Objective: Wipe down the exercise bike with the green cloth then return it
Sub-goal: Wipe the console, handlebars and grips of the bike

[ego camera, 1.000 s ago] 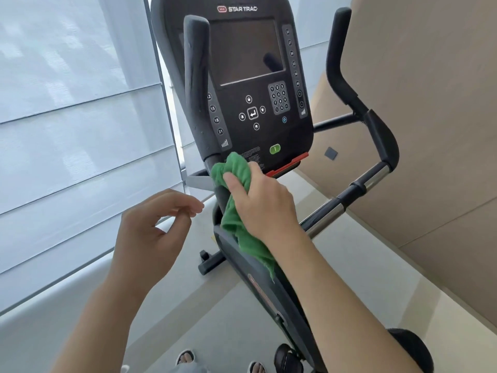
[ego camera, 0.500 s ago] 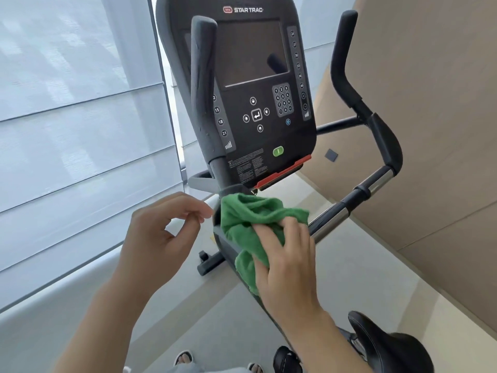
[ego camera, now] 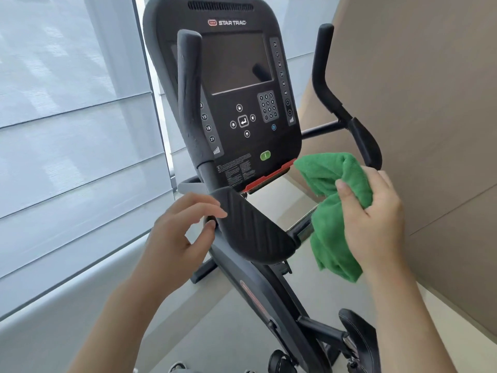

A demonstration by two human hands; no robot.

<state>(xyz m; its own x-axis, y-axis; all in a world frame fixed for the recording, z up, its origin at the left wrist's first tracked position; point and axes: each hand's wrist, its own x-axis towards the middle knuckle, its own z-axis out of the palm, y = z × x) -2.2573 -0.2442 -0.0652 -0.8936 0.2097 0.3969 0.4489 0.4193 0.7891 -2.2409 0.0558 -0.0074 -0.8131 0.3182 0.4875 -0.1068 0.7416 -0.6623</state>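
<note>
Since a moment ago the bunched green microfibre cloth [ego camera: 336,205] swung right, off the black exercise bike [ego camera: 242,103]. Left hand [ego camera: 180,232] hovers loosely curled, empty; right hand [ego camera: 373,214] grips the cloth. Mid-wipe, I'd guess the right handlebar [ego camera: 333,103] next.

A gym or fitness room is indicated by a Star Trac exercise bike [ego camera: 258,278] with a console [ego camera: 236,98] and padded handlebars [ego camera: 347,114], set beside blind-covered windows [ego camera: 67,130] and a beige panelled wall [ego camera: 430,103].
</note>
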